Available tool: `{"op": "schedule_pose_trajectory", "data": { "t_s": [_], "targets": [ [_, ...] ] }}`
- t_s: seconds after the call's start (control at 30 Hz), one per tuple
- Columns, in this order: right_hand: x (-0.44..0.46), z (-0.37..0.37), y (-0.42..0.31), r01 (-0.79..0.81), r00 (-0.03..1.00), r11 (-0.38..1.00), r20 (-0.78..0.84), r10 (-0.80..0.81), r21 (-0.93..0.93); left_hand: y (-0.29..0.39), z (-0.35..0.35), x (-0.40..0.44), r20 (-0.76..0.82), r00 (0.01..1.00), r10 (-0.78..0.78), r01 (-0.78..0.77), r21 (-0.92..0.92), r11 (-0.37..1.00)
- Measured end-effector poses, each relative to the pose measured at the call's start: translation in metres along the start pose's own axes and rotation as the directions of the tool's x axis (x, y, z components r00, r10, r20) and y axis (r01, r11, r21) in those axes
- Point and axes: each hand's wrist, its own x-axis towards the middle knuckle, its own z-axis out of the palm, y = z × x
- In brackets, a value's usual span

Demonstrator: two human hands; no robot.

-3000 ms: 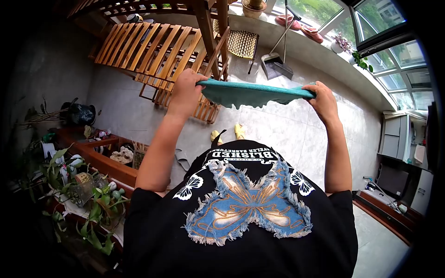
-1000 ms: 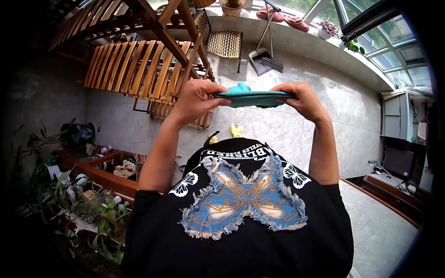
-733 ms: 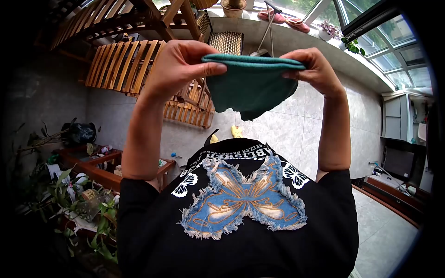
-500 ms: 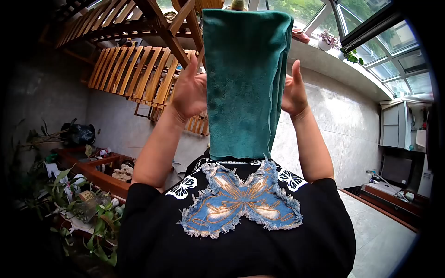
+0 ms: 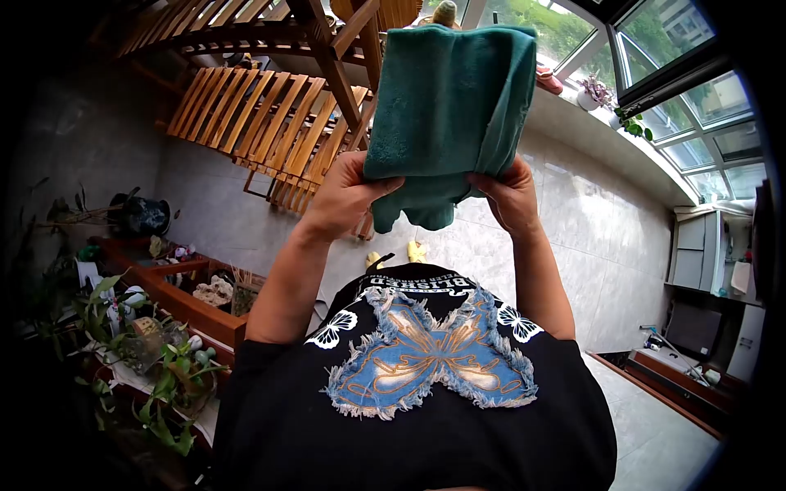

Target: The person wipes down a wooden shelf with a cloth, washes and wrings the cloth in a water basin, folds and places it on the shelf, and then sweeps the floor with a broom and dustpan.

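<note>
A green towel (image 5: pixel 446 106), folded in layers, is held up in front of me between both hands. My left hand (image 5: pixel 348 192) grips its lower left side, the thumb lying across the front. On the opposite side my right hand (image 5: pixel 509 192) pinches the towel, thumb also in front. The other fingers of both hands are mostly hidden behind the cloth. Below the thumbs, the bottom part of the towel hangs in loose, wavy folds.
Wooden slatted shelves (image 5: pixel 270 123) stand ahead on the left. Leafy plants (image 5: pixel 176 376) and a brown wooden planter (image 5: pixel 196 295) are at lower left. A windowsill with a white flowerpot (image 5: pixel 588 100) runs along the right. Grey cabinets (image 5: pixel 696 254) stand at far right.
Both hands have gone from open palms beside the towel to gripping its sides with the thumbs in front. The towel's lower part now folds back at the thumbs, uncovering floor and yellow footwear.
</note>
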Motion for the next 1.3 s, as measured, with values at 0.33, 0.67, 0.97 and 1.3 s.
{"op": "schedule_pose_trajectory", "data": {
  "t_s": [0.33, 0.67, 0.97, 1.3],
  "targets": [
    [0.018, 0.008, -0.027, -0.028, 0.999, 0.985, 0.039, 0.035, -0.173, 0.014, 0.017, 0.012, 0.008, 0.994, 0.110, -0.107, -0.192, 0.976],
    [0.035, 0.003, -0.017, 0.033, 0.997, 0.953, 0.077, -0.010, -0.301, -0.009, 0.009, 0.009, 0.107, 0.980, 0.165, -0.148, -0.153, 0.977],
    [0.054, -0.001, 0.013, -0.139, 0.990, 0.886, -0.096, 0.108, -0.443, -0.041, 0.034, -0.007, -0.017, 0.999, 0.033, -0.035, -0.759, 0.650],
    [0.022, 0.003, 0.055, -0.540, 0.842, 0.839, -0.030, 0.539, -0.071, -0.041, 0.026, -0.031, -0.323, 0.899, 0.297, -0.415, -0.406, 0.814]
  ]
}}
